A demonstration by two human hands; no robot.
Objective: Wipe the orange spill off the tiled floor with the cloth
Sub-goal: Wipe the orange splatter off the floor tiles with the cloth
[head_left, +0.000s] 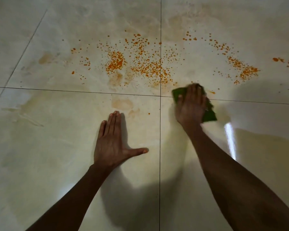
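Note:
Orange droplets of the spill (145, 65) lie scattered across the pale tiled floor (57, 147), in a band from left of centre to the far right. My right hand (191, 105) presses flat on a green cloth (178, 94) at the near edge of the spill, fingers straight, and it looks blurred. The cloth shows at the fingertips and beside the wrist. My left hand (113, 142) rests flat on the floor nearer to me, fingers together and thumb spread, holding nothing.
Faint orange smears (122, 104) mark the tiles around the droplets. Dark grout lines (160, 130) cross just left of the cloth. A bright reflection (230, 140) shines on the tile to the right of my right forearm.

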